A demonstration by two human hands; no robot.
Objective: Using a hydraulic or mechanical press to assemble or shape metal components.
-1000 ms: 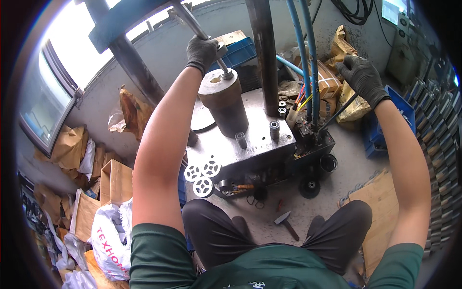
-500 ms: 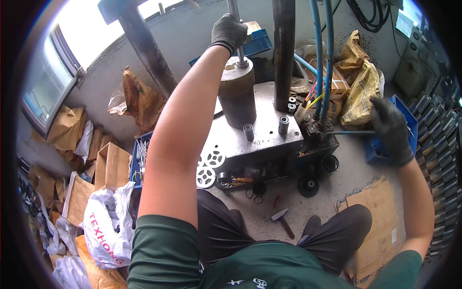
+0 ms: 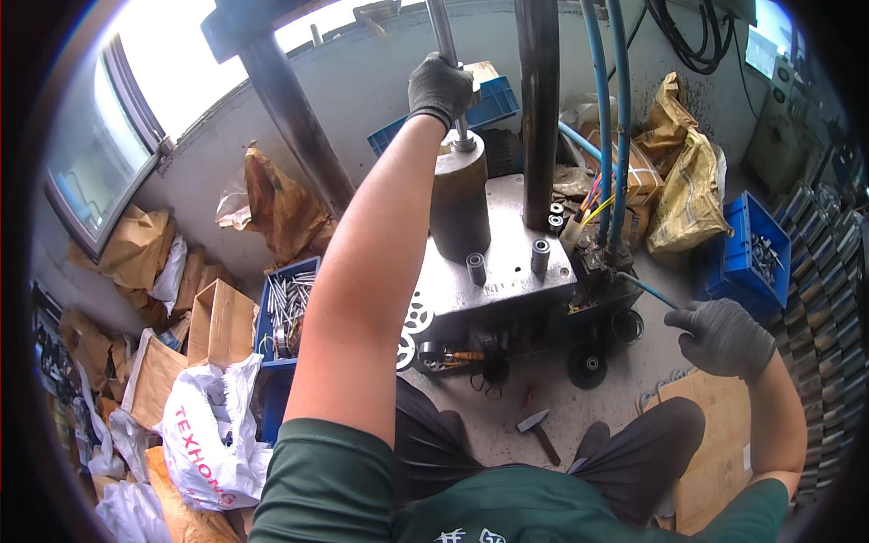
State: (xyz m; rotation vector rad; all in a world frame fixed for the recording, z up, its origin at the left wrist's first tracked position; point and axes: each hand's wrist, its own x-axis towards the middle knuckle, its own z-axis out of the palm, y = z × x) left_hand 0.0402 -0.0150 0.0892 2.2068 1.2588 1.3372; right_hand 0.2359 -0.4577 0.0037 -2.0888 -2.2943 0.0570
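Observation:
My left hand [image 3: 441,89], in a dark grey glove, is closed round an upright metal rod [image 3: 442,29]. The rod's lower end meets the top of a thick grey metal cylinder [image 3: 460,204]. This cylinder stands on a steel press table [image 3: 507,213] between dark columns. Lower and to the right, my gloved right hand [image 3: 731,339] has its fingers closed at the end of a thin blue-green lever [image 3: 650,290] that slopes down from the press's side. Two small bearing-topped cylinders, a left one [image 3: 475,268] and a right one [image 3: 540,256], stand upright at the table's front edge.
A hammer [image 3: 540,436] lies on the floor between my legs. Blue hoses [image 3: 623,136] run down beside the right column [image 3: 538,109]. Blue crates stand on both sides, one with metal shafts [image 3: 290,308], another with small parts [image 3: 751,249]. Flattened cardboard [image 3: 715,434] lies at right.
My right hand has come down and toward me, closing on the lever's end, and the lever now slopes downward. My left hand stays on the rod. The view has shifted slightly.

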